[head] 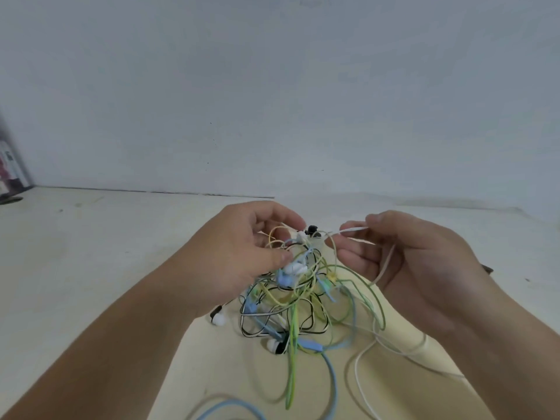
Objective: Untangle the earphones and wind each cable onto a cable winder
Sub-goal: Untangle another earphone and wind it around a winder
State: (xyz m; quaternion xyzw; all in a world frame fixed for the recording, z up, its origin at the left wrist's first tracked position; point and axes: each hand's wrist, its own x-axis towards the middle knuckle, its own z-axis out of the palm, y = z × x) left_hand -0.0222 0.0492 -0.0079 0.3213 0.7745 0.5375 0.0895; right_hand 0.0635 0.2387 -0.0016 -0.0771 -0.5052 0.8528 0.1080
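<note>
Nearest the camera, at six o'clock, thin rubbery leads trail loose over the pale cream tabletop (91,268): a flat light-blue cable (331,380), a round white cable (359,386) and a flat green cable (292,353), all limp and smooth, curving in slack loops. Just beyond them hangs the knotted bundle of coloured earphone cables (291,292), held up off the surface, with a flat black-and-white striped cable (303,330) looping through yellow, green and blue strands, and glossy white earbuds (218,319) dangling at its lower edge toward eight o'clock. The left hand (242,256) is closed around the top of the bundle, thumb and fingers pinching the knot at nine o'clock of its core. The right hand (418,262), at three o'clock, pinches a thin white strand (353,229) between thumb and forefinger and draws it sideways out of the knot. To do this step well, I would judge it best to keep the left hand steady as an anchor and feed the white strand out gently (tugging hard would likely cinch the loops tighter), following it back through each crossing rather than pulling blind. A small black earbud (312,229) sits at the very top of the knot, between the two hands. No cable winder is visible, so the winding is not yet begun. Farthest off, at twelve o'clock, rises a plain matte grey-white wall (272,86).
</note>
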